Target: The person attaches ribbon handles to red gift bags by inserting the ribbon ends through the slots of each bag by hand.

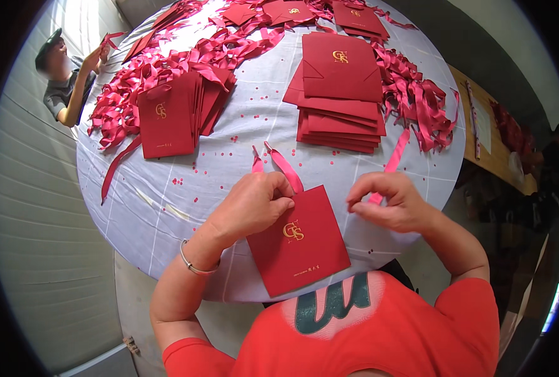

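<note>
A flat red paper gift bag (298, 245) with a gold emblem lies at the table's near edge. My left hand (254, 204) is closed on its top edge, thumb and fingers pinching close to a pink ribbon (286, 168) that sticks out beyond the bag, with both tipped ends pointing away from me. To the right of the bag, my right hand (392, 201) is curled with thumb and forefinger together. Another pink ribbon (398, 151) runs under its fingers and shows again inside the finger loop; its held end is hidden.
Stacked red bags (342, 72) lie ahead, beside a heap of pink ribbons (421, 103). Leaning bags (166, 119) and a larger ribbon heap (119, 100) are at the left. Small red dots dot the white tablecloth (248, 135). Another person (66, 81) handles ribbon at far left.
</note>
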